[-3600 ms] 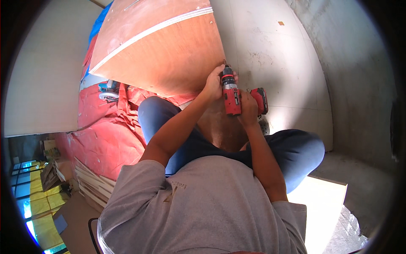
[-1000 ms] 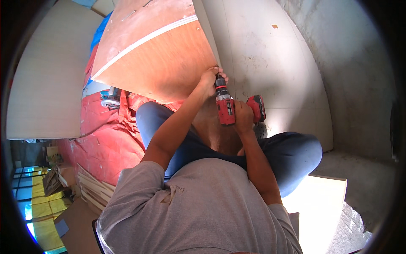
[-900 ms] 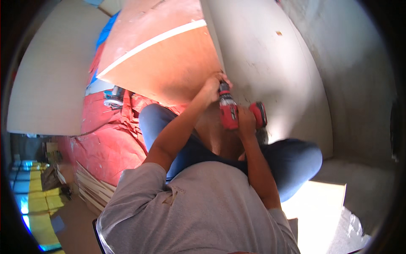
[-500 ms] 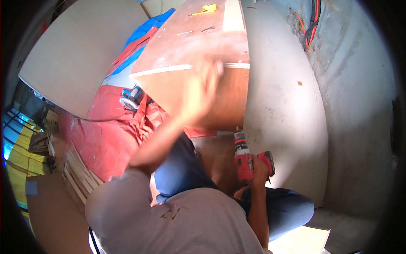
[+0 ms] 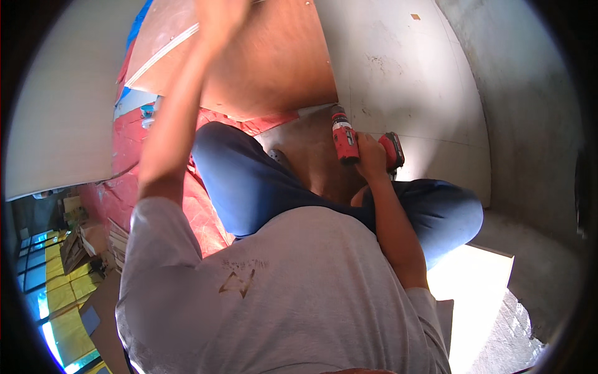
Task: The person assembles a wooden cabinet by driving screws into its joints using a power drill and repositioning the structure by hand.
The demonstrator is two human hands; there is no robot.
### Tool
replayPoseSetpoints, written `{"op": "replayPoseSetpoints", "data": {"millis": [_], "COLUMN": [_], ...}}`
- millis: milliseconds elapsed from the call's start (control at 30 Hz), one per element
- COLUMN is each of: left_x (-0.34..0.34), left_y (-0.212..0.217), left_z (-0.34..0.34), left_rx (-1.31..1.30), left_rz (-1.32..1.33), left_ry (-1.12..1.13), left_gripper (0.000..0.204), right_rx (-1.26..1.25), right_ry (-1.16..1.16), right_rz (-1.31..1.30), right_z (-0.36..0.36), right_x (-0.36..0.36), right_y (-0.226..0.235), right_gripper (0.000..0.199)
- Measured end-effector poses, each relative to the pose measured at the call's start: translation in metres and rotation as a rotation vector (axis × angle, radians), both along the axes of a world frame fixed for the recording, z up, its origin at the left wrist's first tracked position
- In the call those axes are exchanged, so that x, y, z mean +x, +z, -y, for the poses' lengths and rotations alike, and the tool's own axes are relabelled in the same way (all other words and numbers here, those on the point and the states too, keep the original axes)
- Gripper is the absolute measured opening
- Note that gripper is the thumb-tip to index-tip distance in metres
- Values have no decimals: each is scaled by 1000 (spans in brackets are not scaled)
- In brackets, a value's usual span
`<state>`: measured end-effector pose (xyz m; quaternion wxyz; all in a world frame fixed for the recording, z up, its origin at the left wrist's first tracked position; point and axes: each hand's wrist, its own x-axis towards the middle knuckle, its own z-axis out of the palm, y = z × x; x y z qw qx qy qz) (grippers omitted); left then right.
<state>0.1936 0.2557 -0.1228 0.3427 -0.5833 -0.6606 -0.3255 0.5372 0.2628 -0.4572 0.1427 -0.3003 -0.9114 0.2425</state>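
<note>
Grey concrete wall at one o'clock; my right hand (image 5: 372,156) grips the red drill (image 5: 344,136), my left hand (image 5: 219,17) presses flat on the plywood panel (image 5: 261,68) at twelve

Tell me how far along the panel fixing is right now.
Done: the brown plywood panel stands against the pale wall board; any screws already in are too small to see. In hand: the right hand grips the red drill, its tip off the panel, while the left hand reaches up onto the panel's face. Left: the driving itself, since the drill touches nothing.
</note>
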Motion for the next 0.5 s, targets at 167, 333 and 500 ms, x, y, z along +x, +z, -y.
{"op": "replayPoseSetpoints", "data": {"millis": [167, 333, 500], "left_x": [142, 149, 134], "left_y": [-244, -382, -425], "left_z": [22, 26, 24], "left_rx": [-467, -279, -248], "left_rz": [1338, 2761, 2523], "left_ry": [-92, -188, -25], "left_gripper": [39, 33, 30], "right_rx": [112, 158, 116], "right_ry": [-44, 4, 63], "right_rz": [87, 156, 211], "right_z": [-15, -15, -8], "right_x": [1, -15, -34], "right_y": [-5, -52, -62], "right_gripper": [32, 27, 30]}}
